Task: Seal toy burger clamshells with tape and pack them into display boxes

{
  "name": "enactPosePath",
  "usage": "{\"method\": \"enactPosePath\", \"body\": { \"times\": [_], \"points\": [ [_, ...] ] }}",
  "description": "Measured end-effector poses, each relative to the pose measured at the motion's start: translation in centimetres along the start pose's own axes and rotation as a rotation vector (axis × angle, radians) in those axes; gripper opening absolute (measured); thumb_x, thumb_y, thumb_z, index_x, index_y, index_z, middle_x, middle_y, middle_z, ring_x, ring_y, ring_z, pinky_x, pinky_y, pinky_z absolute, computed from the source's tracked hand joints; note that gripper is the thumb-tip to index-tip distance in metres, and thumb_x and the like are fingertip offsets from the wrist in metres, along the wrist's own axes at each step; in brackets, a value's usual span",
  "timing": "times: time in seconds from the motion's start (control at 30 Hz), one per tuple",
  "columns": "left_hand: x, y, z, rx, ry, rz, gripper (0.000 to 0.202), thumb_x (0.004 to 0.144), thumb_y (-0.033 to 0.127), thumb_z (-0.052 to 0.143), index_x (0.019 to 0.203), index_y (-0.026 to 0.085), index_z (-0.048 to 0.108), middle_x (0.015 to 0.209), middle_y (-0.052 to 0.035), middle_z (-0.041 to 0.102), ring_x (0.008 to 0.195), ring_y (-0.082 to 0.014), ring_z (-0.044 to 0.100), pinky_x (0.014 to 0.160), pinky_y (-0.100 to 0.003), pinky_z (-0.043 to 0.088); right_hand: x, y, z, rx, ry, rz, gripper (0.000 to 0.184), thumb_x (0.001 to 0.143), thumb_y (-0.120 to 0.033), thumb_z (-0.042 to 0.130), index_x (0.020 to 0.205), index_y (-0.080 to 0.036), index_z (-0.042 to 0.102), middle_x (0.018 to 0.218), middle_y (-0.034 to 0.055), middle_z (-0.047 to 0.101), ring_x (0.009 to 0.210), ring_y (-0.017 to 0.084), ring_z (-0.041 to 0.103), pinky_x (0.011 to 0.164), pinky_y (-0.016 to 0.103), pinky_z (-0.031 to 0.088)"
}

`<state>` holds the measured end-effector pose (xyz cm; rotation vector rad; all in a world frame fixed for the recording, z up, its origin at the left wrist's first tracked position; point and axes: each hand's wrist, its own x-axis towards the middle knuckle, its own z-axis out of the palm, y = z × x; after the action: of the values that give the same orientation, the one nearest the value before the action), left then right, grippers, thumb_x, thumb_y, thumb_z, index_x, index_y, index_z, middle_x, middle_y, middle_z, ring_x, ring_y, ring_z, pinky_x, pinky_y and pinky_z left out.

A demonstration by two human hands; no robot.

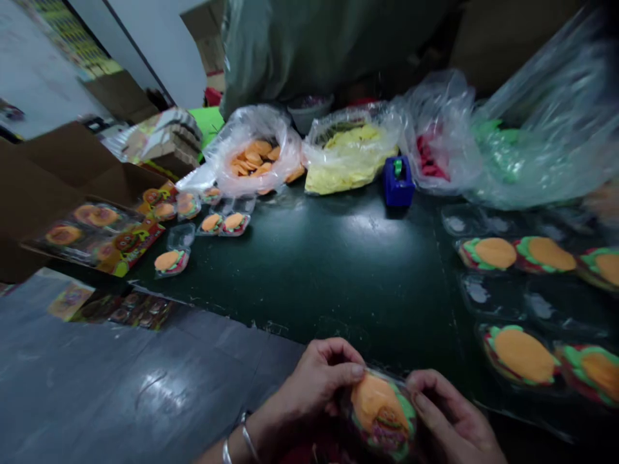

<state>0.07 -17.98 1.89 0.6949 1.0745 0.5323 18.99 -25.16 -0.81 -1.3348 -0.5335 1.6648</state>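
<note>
closest to the camera, a small clear pack (381, 409) with an orange-and-green burger shape (368, 394) inside is held between the two hands, at the near edge of the desk (314, 277). the left hand (322, 380) is mostly closed, thumb over the upper left corner and fingers curled behind it; the right hand (449, 412) is loosely curled, thumb and forefinger pinching the opposite corner. gripping it by the sides probably keeps it steady and leaves the printed label (391, 422) on its face uncovered.

right of the hands, burger packs (522, 354) lie in rows, clear lids (498, 295) folded back behind them, presumably so that the layers can be reached from above. straight ahead of the hands, at the desk's far side, a blue dispenser (399, 191) stands just in front of plastic bags. their mouths gape, which likely makes the contents easy to take: orange rounds (256, 156), yellow sheets (348, 175), red pieces (431, 158) and, under cloudy film, green pieces (503, 145).

off to the left of the hands, an open pack (169, 261) lies near a printed display box (123, 248) holding more burgers, beside a brown carton (72, 158); set at that end, these probably stay out of the hands' way.
</note>
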Motion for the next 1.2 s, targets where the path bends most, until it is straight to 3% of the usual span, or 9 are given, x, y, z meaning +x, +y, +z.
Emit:
{"method": "enactPosePath", "body": {
  "times": [0.2, 0.37, 0.5, 0.57, 0.67, 0.8, 1.03, 1.2],
  "points": [
    [1.3, 4.4, -0.8, -0.131, 0.079, 0.302, 0.034, 0.074, 0.042, 0.072, 0.092, 0.012, 0.072, 0.079, -0.0037, 0.064, 0.07, -0.0116, 0.055, 0.067, -0.023, 0.041, 4.3, -3.8, 2.6, 0.294, 0.04, -0.183, 0.028, 0.065, -0.038, 0.083, 0.08, -0.022, 0.066, 0.072, -0.0028, 0.062, 0.066, 0.012, 0.055, 0.059, 0.018, 0.049],
    [0.4, 3.2, -1.5, -0.101, 0.022, 0.352, 0.042, 0.074, 0.042, 0.073, 0.107, 0.016, 0.069, 0.099, -0.0079, 0.068, 0.087, -0.0188, 0.059, 0.08, -0.029, 0.043, 6.0, -3.4, 4.5, 0.384, 0.025, -0.15, 0.03, 0.065, -0.037, 0.084, 0.083, -0.022, 0.066, 0.076, -0.0021, 0.066, 0.063, 0.011, 0.058, 0.059, 0.017, 0.051],
    [0.0, 3.1, -2.4, -0.014, 0.172, 0.431, 0.029, 0.07, 0.036, 0.074, 0.09, 0.015, 0.073, 0.083, -0.0028, 0.068, 0.076, -0.0149, 0.055, 0.071, -0.024, 0.041, 6.4, -2.3, 4.9, 0.251, 0.064, -0.233, 0.03, 0.064, -0.04, 0.083, 0.08, -0.022, 0.066, 0.073, -0.0023, 0.063, 0.063, 0.012, 0.057, 0.058, 0.018, 0.051],
    [0.0, 3.7, -3.1, 0.017, 0.193, 0.413, 0.025, 0.07, 0.035, 0.073, 0.082, 0.013, 0.073, 0.072, -0.0008, 0.064, 0.067, -0.012, 0.05, 0.065, -0.022, 0.038, 6.3, -2.1, 4.7, 0.097, 0.03, -0.308, 0.027, 0.069, -0.041, 0.079, 0.08, -0.021, 0.066, 0.074, -0.0015, 0.062, 0.064, 0.012, 0.056, 0.058, 0.019, 0.05],
    [-0.1, 4.7, -4.2, 0.069, 0.13, 0.352, 0.023, 0.069, 0.034, 0.072, 0.075, 0.012, 0.07, 0.063, 0.0012, 0.058, 0.059, -0.0095, 0.045, 0.058, -0.022, 0.033, 5.8, -2.2, 4.5, -0.12, -0.043, -0.438, 0.021, 0.077, -0.041, 0.072, 0.081, -0.021, 0.066, 0.077, -0.0002, 0.06, 0.067, 0.013, 0.054, 0.059, 0.018, 0.049],
    [-0.2, 5.4, -5.1, 0.114, 0.064, 0.312, 0.023, 0.068, 0.034, 0.071, 0.072, 0.012, 0.065, 0.062, 0.0021, 0.055, 0.057, -0.0093, 0.044, 0.055, -0.022, 0.032, 5.4, -2.2, 4.4, -0.266, -0.084, -0.557, 0.015, 0.083, -0.037, 0.066, 0.083, -0.022, 0.065, 0.078, 0.0003, 0.058, 0.069, 0.013, 0.053, 0.059, 0.017, 0.047],
    [0.2, 7.0, -5.4, 0.237, -0.11, 0.284, 0.021, 0.071, 0.033, 0.067, 0.069, 0.014, 0.06, 0.061, 0.0034, 0.052, 0.058, -0.0089, 0.043, 0.057, -0.022, 0.033, 5.7, -1.8, 4.1, -0.245, -0.07, -0.469, 0.017, 0.079, -0.038, 0.069, 0.082, -0.022, 0.065, 0.079, 0.0006, 0.058, 0.067, 0.014, 0.052, 0.058, 0.018, 0.047],
    [1.3, 7.5, -4.9, 0.234, -0.068, 0.322, 0.021, 0.069, 0.033, 0.071, 0.073, 0.013, 0.066, 0.063, 0.0028, 0.055, 0.059, -0.0085, 0.044, 0.058, -0.022, 0.033, 6.2, -1.2, 3.6, -0.096, -0.006, -0.386, 0.02, 0.076, -0.039, 0.072, 0.084, -0.023, 0.066, 0.082, 0.0008, 0.06, 0.071, 0.015, 0.054, 0.062, 0.02, 0.05]
  ]
}}
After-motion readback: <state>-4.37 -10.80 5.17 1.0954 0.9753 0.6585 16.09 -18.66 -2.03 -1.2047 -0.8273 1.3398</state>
